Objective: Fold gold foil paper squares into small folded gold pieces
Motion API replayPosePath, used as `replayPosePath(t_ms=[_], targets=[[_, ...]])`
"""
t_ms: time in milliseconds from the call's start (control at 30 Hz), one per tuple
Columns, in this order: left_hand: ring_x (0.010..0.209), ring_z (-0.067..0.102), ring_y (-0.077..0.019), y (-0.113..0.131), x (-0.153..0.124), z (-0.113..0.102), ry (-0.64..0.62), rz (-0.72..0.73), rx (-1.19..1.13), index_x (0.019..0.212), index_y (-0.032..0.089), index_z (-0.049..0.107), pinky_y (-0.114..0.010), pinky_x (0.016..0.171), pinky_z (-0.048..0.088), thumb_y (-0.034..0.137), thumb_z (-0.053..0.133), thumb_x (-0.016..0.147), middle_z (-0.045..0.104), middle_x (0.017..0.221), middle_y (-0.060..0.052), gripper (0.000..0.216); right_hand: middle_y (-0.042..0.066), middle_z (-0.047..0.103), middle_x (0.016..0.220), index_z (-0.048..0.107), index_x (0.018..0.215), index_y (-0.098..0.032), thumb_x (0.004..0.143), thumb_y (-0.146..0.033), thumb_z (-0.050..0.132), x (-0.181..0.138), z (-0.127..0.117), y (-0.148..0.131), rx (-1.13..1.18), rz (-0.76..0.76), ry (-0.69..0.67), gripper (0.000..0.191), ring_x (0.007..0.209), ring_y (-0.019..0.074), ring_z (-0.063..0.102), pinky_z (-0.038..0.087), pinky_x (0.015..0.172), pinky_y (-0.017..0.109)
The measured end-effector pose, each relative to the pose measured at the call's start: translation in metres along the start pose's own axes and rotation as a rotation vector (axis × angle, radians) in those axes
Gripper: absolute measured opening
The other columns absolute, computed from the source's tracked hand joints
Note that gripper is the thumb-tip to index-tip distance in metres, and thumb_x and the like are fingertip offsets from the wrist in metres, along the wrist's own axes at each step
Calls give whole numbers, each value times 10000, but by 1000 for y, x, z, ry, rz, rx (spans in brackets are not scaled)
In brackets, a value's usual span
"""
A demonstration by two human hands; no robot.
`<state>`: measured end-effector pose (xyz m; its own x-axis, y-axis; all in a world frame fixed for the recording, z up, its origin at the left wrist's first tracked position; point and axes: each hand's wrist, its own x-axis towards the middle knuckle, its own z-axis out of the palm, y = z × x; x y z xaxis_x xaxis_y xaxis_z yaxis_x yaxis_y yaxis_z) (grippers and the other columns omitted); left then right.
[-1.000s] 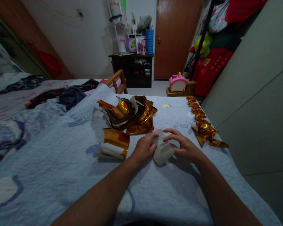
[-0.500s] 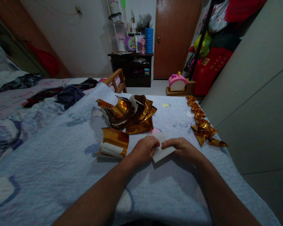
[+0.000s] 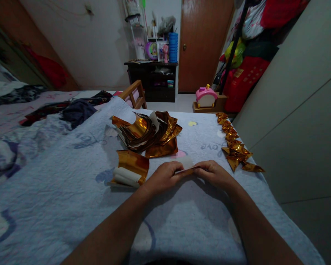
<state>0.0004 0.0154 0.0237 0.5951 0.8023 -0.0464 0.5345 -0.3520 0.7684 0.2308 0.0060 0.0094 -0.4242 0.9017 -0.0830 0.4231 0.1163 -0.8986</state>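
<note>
On the near middle of a pale blue quilted bedspread (image 3: 71, 176), stitched in soft puckered lines, both hands meet over a single foil sheet (image 3: 186, 164). It is matte white on its upper face, with a thin gold edge showing along the near fold, and it lies almost flat against the cloth. The left hand (image 3: 162, 176) has its fingers curled shut on the sheet's left end, thumb pressed against the fold. The right hand (image 3: 213, 172) pinches the right end the same way, knuckles up, fingertips tucked under.

Just left of the hands lies a curled gold sheet (image 3: 134, 162), glossy and arched, with white rolled paper (image 3: 125, 175) tucked at its foot. Beyond it sits a loose pile of gold foil sheets (image 3: 149, 132) – shiny, bowed, their corners splayed outward. Along the right edge of the bed runs a row of folded gold pieces (image 3: 234, 145), small and pointed, crinkled at the creases – well apart from the hands. Dark crumpled clothes (image 3: 77, 108) lie at the far left.
</note>
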Motion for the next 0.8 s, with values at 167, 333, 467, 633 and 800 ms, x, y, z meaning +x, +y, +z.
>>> replayPosePath(t_ms=[167, 333, 467, 633, 800], targets=[[706, 589, -167, 0, 3, 6, 48, -25, -14, 802, 165, 702, -262, 635, 367, 283, 498, 940, 653, 733, -11, 273, 23, 687, 727, 751, 843, -173, 902, -343, 518, 1, 1, -2, -31, -20, 28, 294, 639, 153, 563, 425, 608, 256], [718, 573, -166, 0, 2, 12, 89, -64, 32, 767, 160, 676, -264, 638, 365, 268, 543, 914, 634, 749, -15, 226, 16, 660, 735, 677, 798, -182, 876, -307, 534, 4, 10, -3, -58, -67, 137, 205, 695, 164, 580, 439, 670, 270], [734, 563, -166, -1, 3, 16, 204, -95, 83, 785, 170, 636, -269, 663, 384, 231, 588, 875, 623, 797, -15, 119, 16, 651, 741, 659, 809, -186, 893, -319, 511, 8, 17, 0, -40, -35, 187, 216, 694, 163, 573, 437, 661, 273], [801, 593, -180, -5, 5, 16, 247, -65, 75, 808, 179, 630, -272, 712, 411, 216, 549, 909, 651, 863, -31, 134, 19, 641, 757, 650, 823, -189, 900, -339, 500, 10, 18, 2, -44, -19, 201, 226, 712, 167, 574, 435, 667, 277], [804, 634, -190, -4, 3, 18, 182, -76, 72, 848, 181, 683, -269, 713, 409, 236, 491, 961, 706, 851, -42, 229, 11, 624, 729, 631, 798, -194, 891, -336, 510, 8, 17, 2, -48, -1, 167, 209, 684, 160, 560, 419, 632, 268]])
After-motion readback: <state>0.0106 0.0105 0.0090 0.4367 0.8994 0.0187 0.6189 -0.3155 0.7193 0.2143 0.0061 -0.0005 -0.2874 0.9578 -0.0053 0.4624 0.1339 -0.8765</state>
